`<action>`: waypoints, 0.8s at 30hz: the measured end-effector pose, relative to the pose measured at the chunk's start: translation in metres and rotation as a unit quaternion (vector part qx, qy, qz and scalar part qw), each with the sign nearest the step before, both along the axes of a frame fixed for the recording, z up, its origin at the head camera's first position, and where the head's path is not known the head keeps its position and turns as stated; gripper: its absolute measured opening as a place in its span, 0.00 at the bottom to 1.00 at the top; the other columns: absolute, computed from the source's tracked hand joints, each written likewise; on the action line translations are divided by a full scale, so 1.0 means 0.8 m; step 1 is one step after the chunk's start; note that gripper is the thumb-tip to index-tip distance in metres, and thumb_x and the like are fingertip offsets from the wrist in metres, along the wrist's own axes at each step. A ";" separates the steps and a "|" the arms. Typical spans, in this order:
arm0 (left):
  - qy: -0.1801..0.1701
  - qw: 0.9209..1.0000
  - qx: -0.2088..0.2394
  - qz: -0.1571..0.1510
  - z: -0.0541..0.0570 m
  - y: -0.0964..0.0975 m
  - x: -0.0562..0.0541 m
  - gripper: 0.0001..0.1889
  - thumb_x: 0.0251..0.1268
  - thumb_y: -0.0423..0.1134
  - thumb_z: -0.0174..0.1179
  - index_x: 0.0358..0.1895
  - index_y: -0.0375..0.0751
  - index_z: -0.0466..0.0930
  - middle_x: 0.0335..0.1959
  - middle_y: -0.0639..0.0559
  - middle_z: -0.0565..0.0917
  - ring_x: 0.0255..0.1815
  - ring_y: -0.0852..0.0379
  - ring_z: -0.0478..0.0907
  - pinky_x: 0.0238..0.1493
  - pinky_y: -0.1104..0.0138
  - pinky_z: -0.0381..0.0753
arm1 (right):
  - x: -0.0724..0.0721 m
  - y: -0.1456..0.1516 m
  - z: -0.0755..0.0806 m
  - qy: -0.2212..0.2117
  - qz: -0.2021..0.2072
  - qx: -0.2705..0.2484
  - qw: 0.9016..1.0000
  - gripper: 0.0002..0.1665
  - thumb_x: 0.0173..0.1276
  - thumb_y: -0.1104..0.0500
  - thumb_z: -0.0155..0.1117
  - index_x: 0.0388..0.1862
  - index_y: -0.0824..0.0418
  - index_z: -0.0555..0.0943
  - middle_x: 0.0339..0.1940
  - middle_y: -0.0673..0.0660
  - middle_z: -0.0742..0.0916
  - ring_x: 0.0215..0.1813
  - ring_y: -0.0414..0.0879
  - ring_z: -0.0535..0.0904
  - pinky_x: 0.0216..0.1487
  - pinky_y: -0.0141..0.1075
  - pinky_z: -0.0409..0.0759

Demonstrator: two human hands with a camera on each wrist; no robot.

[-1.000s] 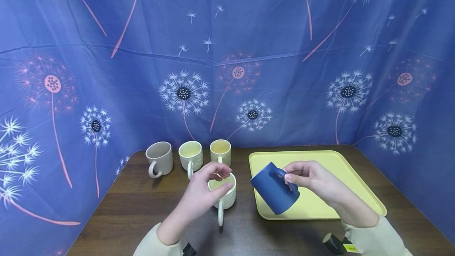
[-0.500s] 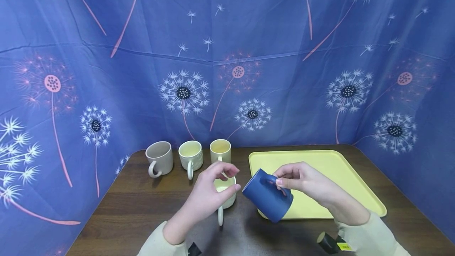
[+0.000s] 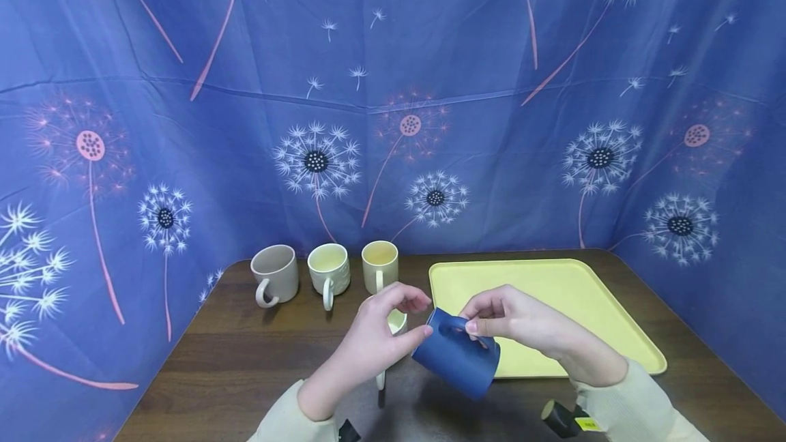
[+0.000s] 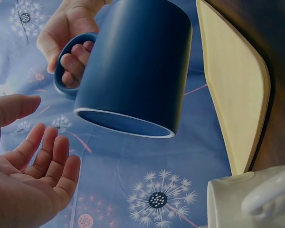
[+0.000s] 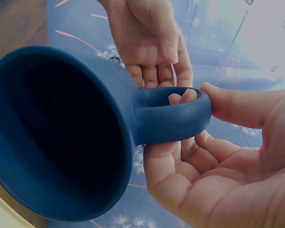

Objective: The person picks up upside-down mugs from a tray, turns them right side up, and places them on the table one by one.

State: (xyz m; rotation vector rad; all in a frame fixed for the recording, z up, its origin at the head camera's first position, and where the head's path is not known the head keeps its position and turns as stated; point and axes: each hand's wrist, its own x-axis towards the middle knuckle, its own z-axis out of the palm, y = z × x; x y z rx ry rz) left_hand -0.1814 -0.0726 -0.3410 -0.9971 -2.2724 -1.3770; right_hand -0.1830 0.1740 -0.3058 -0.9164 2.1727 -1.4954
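A dark blue mug hangs tilted above the table, its handle gripped by my right hand. In the right wrist view some fingertips of my right hand poke through the handle, and I look into the mug's dark mouth. A pale-rimmed end of the mug faces my left hand in the left wrist view. My left hand is beside that end with fingers and thumb spread, and a gap shows between them and the mug. Behind my left hand, a white mug stands mostly hidden.
A yellow tray lies on the right of the dark wooden table. Along the back left stand a grey mug, a pale green-white mug and a cream mug. A blue patterned cloth hangs behind.
My right hand has carried the blue mug left and slightly toward me, away from over the tray. My left hand has moved right toward it, covering more of the white mug.
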 end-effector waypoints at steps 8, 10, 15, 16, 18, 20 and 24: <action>-0.018 1.000 -0.014 -0.013 -0.005 0.012 -0.001 0.15 0.50 0.35 0.70 0.43 0.47 0.79 0.38 0.59 0.80 0.41 0.62 0.77 0.48 0.67 0.76 | 0.000 -0.001 0.001 -0.005 0.012 0.011 1.000 0.12 0.68 0.63 0.57 0.41 0.73 0.79 0.28 0.50 0.82 0.32 0.39 0.77 0.38 0.34 0.78; -0.017 1.000 -0.017 -0.018 -0.006 0.014 -0.001 0.15 0.51 0.35 0.70 0.42 0.47 0.79 0.39 0.60 0.81 0.42 0.63 0.77 0.49 0.68 0.76 | 0.000 -0.001 0.001 -0.006 0.014 0.013 1.000 0.13 0.68 0.62 0.57 0.42 0.73 0.79 0.28 0.49 0.82 0.33 0.39 0.77 0.38 0.34 0.78; -0.022 0.999 -0.020 -0.028 -0.008 0.017 0.000 0.14 0.52 0.36 0.69 0.42 0.47 0.79 0.39 0.61 0.80 0.44 0.64 0.76 0.52 0.67 0.74 | 0.000 -0.002 0.002 -0.002 0.030 0.005 1.000 0.12 0.68 0.63 0.56 0.41 0.73 0.79 0.28 0.49 0.81 0.32 0.38 0.76 0.36 0.33 0.78; -0.023 0.999 -0.020 -0.029 -0.008 0.017 0.000 0.13 0.52 0.37 0.69 0.42 0.47 0.79 0.39 0.61 0.80 0.45 0.64 0.76 0.53 0.67 0.74 | 0.000 -0.002 0.002 -0.002 0.034 0.002 0.999 0.12 0.68 0.63 0.56 0.41 0.73 0.79 0.27 0.49 0.81 0.31 0.38 0.76 0.36 0.33 0.78; -0.027 0.999 -0.023 -0.032 -0.008 0.018 0.000 0.13 0.53 0.39 0.69 0.42 0.48 0.80 0.39 0.62 0.80 0.45 0.64 0.76 0.53 0.66 0.74 | 0.000 -0.002 0.002 -0.003 0.042 -0.004 0.999 0.12 0.68 0.63 0.56 0.41 0.74 0.79 0.27 0.49 0.81 0.31 0.38 0.76 0.35 0.33 0.78; -0.033 0.998 -0.024 -0.037 -0.008 0.019 0.001 0.13 0.54 0.41 0.69 0.42 0.48 0.80 0.39 0.63 0.80 0.46 0.64 0.75 0.53 0.66 0.73 | 0.000 -0.002 0.002 -0.005 0.047 -0.007 0.999 0.12 0.68 0.64 0.55 0.41 0.73 0.79 0.27 0.49 0.81 0.30 0.38 0.76 0.35 0.34 0.78; -0.033 0.998 -0.025 -0.038 -0.010 0.022 0.001 0.12 0.55 0.44 0.68 0.42 0.50 0.80 0.38 0.63 0.81 0.45 0.64 0.74 0.51 0.67 0.73 | 0.000 -0.003 0.003 -0.008 0.046 -0.003 0.999 0.12 0.69 0.63 0.55 0.42 0.72 0.80 0.28 0.49 0.82 0.31 0.39 0.76 0.36 0.34 0.78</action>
